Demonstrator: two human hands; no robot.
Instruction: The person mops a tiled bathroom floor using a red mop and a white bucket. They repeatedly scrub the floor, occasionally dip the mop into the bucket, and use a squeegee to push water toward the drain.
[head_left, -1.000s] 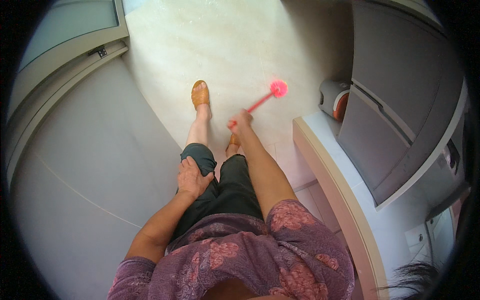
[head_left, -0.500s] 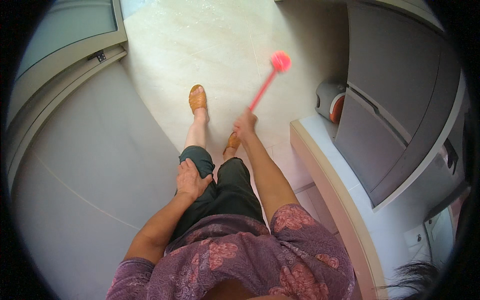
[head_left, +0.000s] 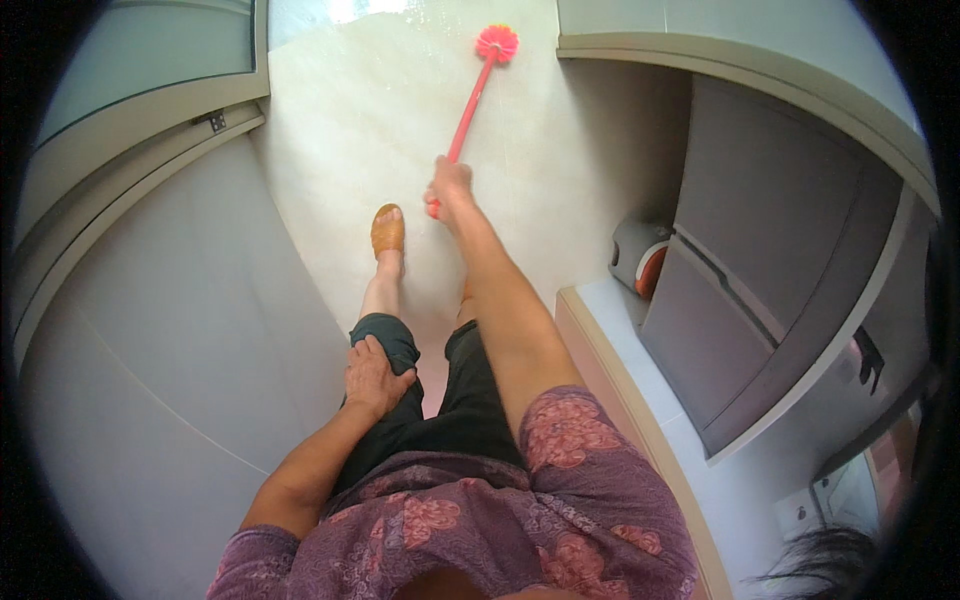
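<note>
A pinkish-red toilet brush point(head_left: 473, 105) stretches away from my right hand point(head_left: 451, 184), whose fingers are wrapped round its handle near the end. Its round bristle head point(head_left: 496, 45), yellowish at the far edge, is at or just above the pale floor point(head_left: 400, 130); I cannot tell whether it touches. On the left knee of my dark green trousers point(head_left: 385, 340) lies my left hand point(head_left: 376, 380), fingers apart, holding nothing. My left foot, in a tan slipper point(head_left: 388, 232), stands on the floor; my right foot is hidden behind my right forearm.
A grey panel point(head_left: 180, 320) and a framed glass door point(head_left: 150, 60) are on the left. To the right stand a grey cabinet point(head_left: 770, 220), a small grey-and-orange container point(head_left: 638, 258) and a beige-edged ledge point(head_left: 600, 330). Wet spots glisten on the far floor.
My right hand has moved forward and to the left with the toilet brush, its head now farther away. My left hand stays on my knee. The view has shifted forward.
</note>
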